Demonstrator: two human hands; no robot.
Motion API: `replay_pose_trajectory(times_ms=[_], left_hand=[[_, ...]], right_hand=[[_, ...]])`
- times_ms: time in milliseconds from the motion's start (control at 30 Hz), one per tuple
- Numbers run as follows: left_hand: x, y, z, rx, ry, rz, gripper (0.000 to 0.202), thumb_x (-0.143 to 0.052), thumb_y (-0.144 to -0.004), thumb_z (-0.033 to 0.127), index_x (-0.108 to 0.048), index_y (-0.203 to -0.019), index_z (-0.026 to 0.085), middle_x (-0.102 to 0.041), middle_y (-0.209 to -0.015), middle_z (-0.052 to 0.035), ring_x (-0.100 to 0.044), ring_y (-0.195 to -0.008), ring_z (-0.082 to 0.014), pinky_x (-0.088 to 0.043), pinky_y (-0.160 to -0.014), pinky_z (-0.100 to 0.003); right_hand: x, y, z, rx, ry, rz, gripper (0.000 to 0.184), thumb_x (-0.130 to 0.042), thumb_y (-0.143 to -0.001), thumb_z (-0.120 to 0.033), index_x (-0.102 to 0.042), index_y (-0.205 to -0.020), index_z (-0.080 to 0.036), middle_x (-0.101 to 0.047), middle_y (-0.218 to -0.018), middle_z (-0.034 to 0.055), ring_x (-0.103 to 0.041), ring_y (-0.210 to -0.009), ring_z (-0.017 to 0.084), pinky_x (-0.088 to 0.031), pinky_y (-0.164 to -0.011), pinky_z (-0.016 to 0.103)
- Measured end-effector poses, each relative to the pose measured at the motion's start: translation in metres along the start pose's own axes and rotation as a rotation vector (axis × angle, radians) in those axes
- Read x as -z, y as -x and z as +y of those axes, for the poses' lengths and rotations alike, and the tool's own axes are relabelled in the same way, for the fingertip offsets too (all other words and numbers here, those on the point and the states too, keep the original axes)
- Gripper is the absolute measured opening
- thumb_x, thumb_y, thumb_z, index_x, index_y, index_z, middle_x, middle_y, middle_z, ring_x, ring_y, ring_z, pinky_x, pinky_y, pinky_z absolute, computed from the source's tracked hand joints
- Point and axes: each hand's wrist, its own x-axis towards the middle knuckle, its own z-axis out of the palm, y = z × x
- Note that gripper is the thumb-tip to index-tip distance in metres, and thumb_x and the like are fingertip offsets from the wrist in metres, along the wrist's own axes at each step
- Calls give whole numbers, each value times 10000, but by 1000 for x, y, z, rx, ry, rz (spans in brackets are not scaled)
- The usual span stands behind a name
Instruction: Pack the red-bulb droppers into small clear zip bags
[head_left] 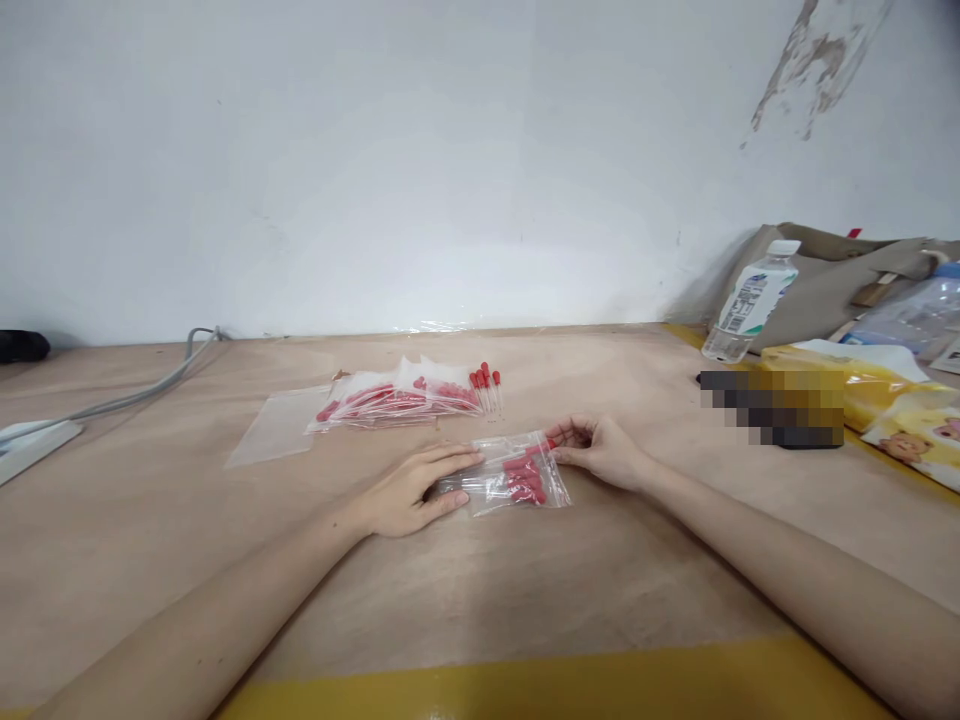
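A clear zip bag (493, 490) lies flat on the table with several droppers in it, their red rubber bulbs (527, 482) toward its right end. My left hand (409, 492) holds the bag's left end, thumb on the near edge and fingers on the far one. At the bag's right, open-looking end, my right hand (596, 450) is closed in a pinch on a dropper with a red bulb (551, 443). Most of that dropper's glass tube reaches into the bag. Behind the bag lie several loose red-bulbed droppers (486, 380).
A pile of filled bags (390, 400) lies behind my left hand, beside flat plastic bags (274, 425). At right stand a water bottle (754, 300), a grey bag (817, 290) and yellow packets (847, 380). A grey cable (161, 385) runs along the left.
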Motion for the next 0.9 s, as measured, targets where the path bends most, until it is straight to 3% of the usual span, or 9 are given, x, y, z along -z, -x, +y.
replay_pose_trajectory(times_ms=[133, 300, 467, 633, 733, 833, 900], left_hand=[[0, 0, 0, 12, -5, -3, 464, -471, -887, 344, -374, -1333, 258, -418, -1360, -49, -391, -1236, -221, -314, -1033, -398], [1, -1, 2, 13, 4, -2, 458, -469, -887, 343, -380, -1328, 263, -420, -1359, -46, -389, -1238, -227, -318, -1029, -408], [0, -1, 0, -2, 18, 7, 466, -479, -882, 338, -377, -1331, 260, -421, -1359, -48, -396, -1232, -233, -325, -1023, -414], [-1, -1, 0, 23, 0, -5, 463, -470, -885, 347, -373, -1331, 270, -418, -1360, -37, -383, -1240, -224, -312, -1035, -402], [0, -2, 1, 18, -5, -8, 457, -465, -887, 347, -377, -1328, 268, -412, -1362, -40, -383, -1240, -222, -310, -1036, -398], [0, -1, 1, 17, -2, -8, 452, -462, -889, 346, -381, -1326, 266, -413, -1359, -47, -388, -1235, -223, -316, -1031, -398], [0, -1, 2, 20, 2, -8, 447, -462, -889, 345, -386, -1323, 264, -413, -1359, -49, -392, -1232, -222, -321, -1028, -395]], right_hand=[[1, 0, 0, 80, 149, 22, 240, -641, -684, -356, -601, -814, -159, -631, -729, 35, -574, -659, 139, -484, -663, 315], [-6, 0, -7, 334, 280, 17, 126, -569, -766, -300, -628, -804, -196, -633, -961, 63, -581, -908, 180, -442, -857, 367], [-9, -4, -1, 232, 146, -93, 222, -520, -798, -358, -672, -886, -221, -682, -930, 29, -613, -914, 190, -463, -857, 362], [-12, -8, 8, 36, 115, 119, 205, -618, -709, -368, -688, -770, -185, -703, -785, 42, -635, -744, 202, -501, -709, 343], [-15, -8, 4, 106, 208, 140, 132, -604, -715, -296, -674, -709, -184, -689, -738, 38, -615, -692, 183, -487, -666, 323], [-15, -6, -1, 267, 357, 52, 147, -533, -754, -227, -670, -707, -199, -659, -738, 36, -588, -721, 173, -462, -710, 326], [-14, -5, -2, 286, 376, 15, 168, -494, -770, -215, -656, -730, -199, -639, -736, 36, -577, -718, 167, -455, -708, 321]])
